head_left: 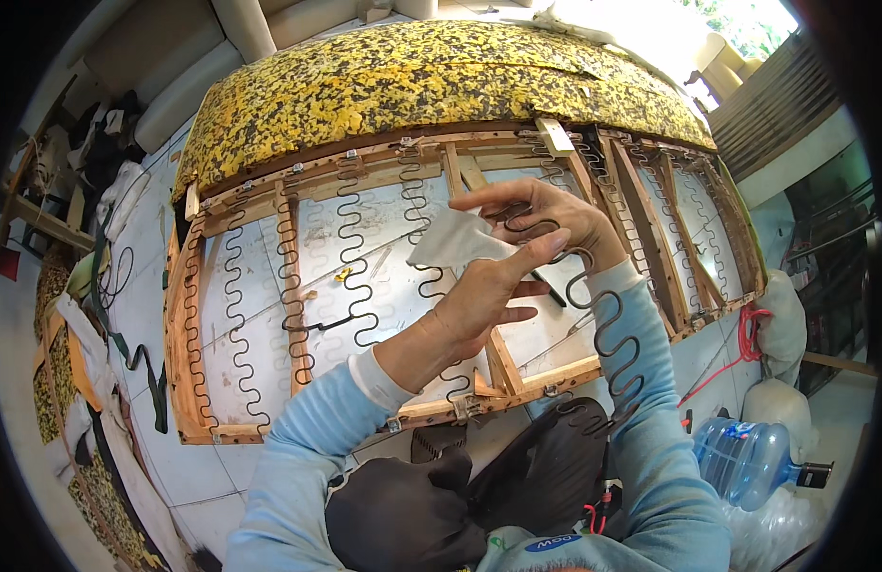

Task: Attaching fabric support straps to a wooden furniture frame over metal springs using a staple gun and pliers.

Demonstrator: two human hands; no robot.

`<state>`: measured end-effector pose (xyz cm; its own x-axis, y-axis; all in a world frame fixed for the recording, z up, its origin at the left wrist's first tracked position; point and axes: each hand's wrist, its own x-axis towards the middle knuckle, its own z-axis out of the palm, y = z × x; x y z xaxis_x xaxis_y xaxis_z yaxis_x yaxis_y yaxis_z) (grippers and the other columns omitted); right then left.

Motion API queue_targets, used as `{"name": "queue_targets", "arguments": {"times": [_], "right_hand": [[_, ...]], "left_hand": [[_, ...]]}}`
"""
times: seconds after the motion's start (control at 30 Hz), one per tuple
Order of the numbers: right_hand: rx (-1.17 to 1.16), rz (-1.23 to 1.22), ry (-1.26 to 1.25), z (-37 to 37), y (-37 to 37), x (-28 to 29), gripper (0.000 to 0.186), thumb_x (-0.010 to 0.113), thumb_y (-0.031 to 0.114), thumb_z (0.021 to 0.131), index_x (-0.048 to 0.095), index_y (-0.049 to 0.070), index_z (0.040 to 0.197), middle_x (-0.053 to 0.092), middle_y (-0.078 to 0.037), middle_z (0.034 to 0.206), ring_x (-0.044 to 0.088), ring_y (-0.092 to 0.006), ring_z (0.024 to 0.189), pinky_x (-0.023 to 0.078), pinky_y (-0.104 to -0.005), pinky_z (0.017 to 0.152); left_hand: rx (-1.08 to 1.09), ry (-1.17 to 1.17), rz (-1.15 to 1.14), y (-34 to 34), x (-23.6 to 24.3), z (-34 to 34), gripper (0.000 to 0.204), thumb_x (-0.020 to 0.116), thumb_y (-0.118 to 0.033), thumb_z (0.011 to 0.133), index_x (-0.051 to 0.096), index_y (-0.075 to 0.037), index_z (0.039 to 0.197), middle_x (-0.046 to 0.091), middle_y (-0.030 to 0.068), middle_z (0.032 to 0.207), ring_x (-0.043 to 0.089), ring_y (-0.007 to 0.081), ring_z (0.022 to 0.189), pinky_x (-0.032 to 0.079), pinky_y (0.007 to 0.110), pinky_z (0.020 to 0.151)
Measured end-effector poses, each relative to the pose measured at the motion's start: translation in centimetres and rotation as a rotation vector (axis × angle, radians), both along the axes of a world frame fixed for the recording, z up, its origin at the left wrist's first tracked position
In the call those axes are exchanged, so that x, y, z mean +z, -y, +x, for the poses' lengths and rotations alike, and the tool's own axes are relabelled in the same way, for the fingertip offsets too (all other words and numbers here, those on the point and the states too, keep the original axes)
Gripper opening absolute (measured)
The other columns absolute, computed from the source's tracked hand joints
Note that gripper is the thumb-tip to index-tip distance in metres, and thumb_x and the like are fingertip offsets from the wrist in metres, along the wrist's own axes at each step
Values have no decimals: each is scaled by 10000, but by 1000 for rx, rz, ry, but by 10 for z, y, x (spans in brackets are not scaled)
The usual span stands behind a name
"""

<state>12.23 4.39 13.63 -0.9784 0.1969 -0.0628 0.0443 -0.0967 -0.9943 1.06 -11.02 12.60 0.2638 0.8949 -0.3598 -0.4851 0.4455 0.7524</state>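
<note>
A wooden sofa frame (522,384) with rows of zigzag springs (350,257) lies in front of me. Above it I hold a loose zigzag spring (615,348), which hangs down along my right forearm. My left hand (479,305) has its thumb pressed on the spring's upper loops, other fingers curled beneath, and is beside a pale grey cloth (446,238). My right hand (555,224) grips the spring's upper end near the cloth, index finger reaching over the cloth. How much of the cloth each hand holds is partly hidden.
Mottled yellow foam (441,76) covers the frame's back. At right are a blue water jug (741,458), stuffed sacks (782,324) and a red hose (744,338). Straps (136,353) and padding scraps lie at left. Dark pliers-like tools with red handles (598,510) are near my lap.
</note>
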Motion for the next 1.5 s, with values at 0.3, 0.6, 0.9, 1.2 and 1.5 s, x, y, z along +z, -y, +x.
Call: {"name": "queue_targets", "arguments": {"times": [0.3,0.6,0.9,1.2,1.5], "right_hand": [[-79,71,-127,-8,10,-2,753,735,81,802,418,67,1486,613,23,858,558,-66,788,461,-227,739],[-311,219,-39,11,12,-4,593,663,-75,833,500,28,1394,686,-20,949,640,-86,884,534,-251,832],[-607,390,94,34,12,-9,236,616,6,926,644,-20,1159,685,-39,959,639,-79,854,549,-247,758],[-836,451,27,6,0,-8,153,615,48,927,700,3,1046,695,-40,956,634,-97,816,549,-264,741],[-618,509,-61,-41,-19,10,218,727,94,863,695,7,1060,715,-75,943,685,-127,877,560,-275,789]], "left_hand": [[192,-60,98,1,2,1,682,756,-505,820,494,-90,1294,525,53,1232,573,216,1073,479,327,866],[305,-286,392,-8,2,-15,976,703,-183,831,30,10,1511,513,132,1231,555,185,1104,473,317,925],[210,-323,361,-14,-2,-28,740,675,-192,843,299,57,1430,511,96,1175,514,155,1068,417,324,986],[135,-384,266,-14,5,-32,542,676,-245,807,487,43,1226,547,59,998,504,122,878,453,285,784],[26,-439,290,-46,21,-62,502,663,-371,843,555,-55,1218,590,23,1099,560,135,1008,417,279,847]]}}
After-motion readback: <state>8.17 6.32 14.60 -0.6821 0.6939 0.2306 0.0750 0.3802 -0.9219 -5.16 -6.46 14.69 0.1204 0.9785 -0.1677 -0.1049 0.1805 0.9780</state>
